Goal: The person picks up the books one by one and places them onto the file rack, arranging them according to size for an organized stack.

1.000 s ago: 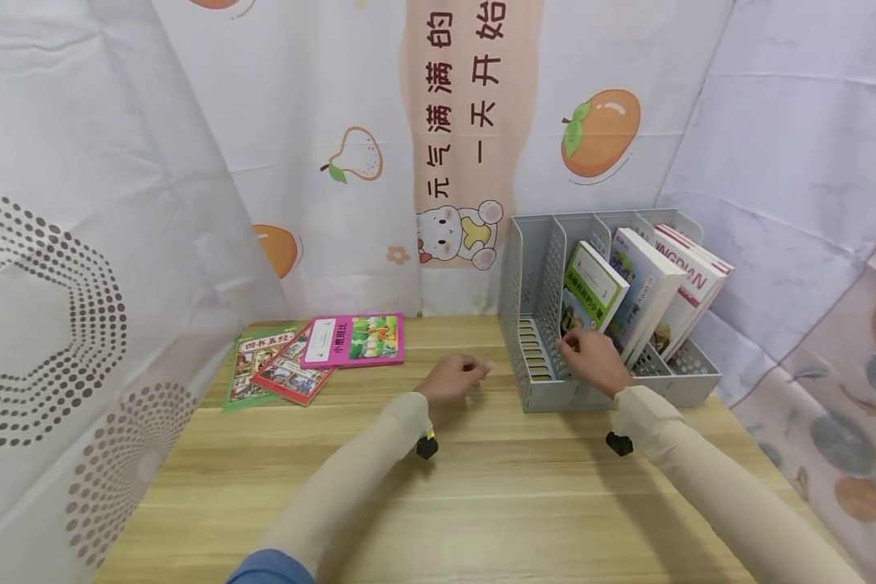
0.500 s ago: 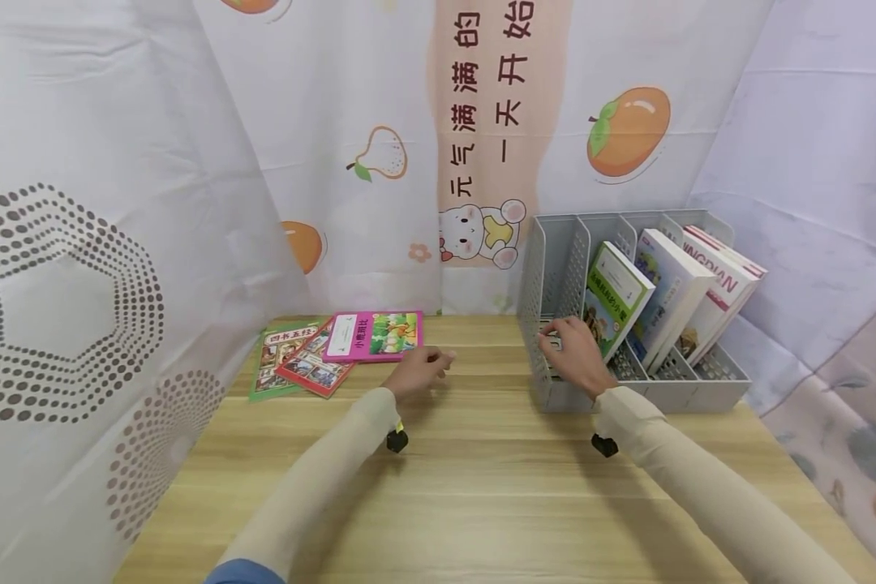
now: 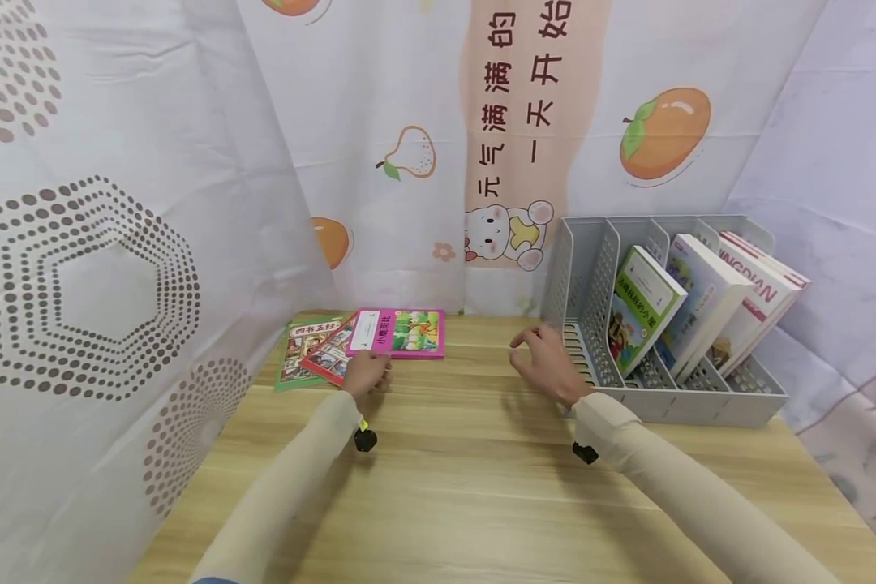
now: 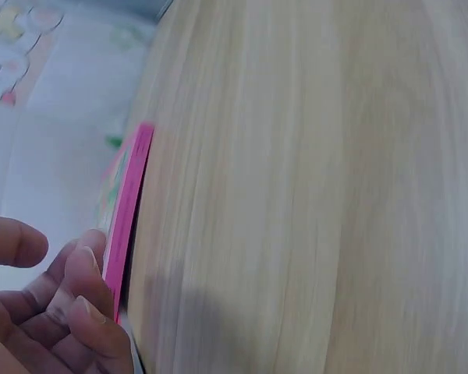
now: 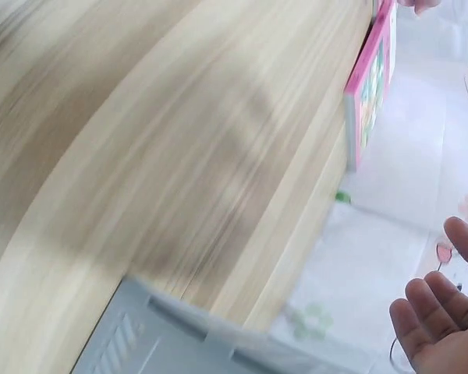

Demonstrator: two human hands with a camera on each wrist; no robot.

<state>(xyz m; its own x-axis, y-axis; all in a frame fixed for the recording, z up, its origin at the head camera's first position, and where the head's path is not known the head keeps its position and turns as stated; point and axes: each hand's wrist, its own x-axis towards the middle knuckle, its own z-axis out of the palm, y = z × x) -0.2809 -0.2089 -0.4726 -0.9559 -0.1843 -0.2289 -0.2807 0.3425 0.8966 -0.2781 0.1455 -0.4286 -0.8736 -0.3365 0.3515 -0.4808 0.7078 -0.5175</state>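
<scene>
My left hand [image 3: 367,373] hovers at the front edge of a pink book [image 3: 416,334], its fingers loosely bent and holding nothing. In the left wrist view the fingers [image 4: 86,276] overlap the pink book's edge [image 4: 130,210]. That book lies partly on a red-bordered booklet [image 3: 330,353], which overlaps a green-bordered booklet [image 3: 297,357]. My right hand [image 3: 543,362] is raised above the table just left of the grey file rack [image 3: 701,408], fingers relaxed with nothing in them. In the rack lean a green book [image 3: 642,308], a thick white book with blue cover art [image 3: 704,304] and red-and-white books [image 3: 762,300].
The rack's leftmost compartment [image 3: 577,353] has no book in it. A patterned curtain [image 3: 380,89] hangs behind and along the left of the wooden table [image 3: 453,487]. Another cloth [image 3: 839,243] hangs at the right, close to the rack.
My left hand has moved left to the pink book. My right hand has left the rack's front near the green book and moved left. The head view has turned left.
</scene>
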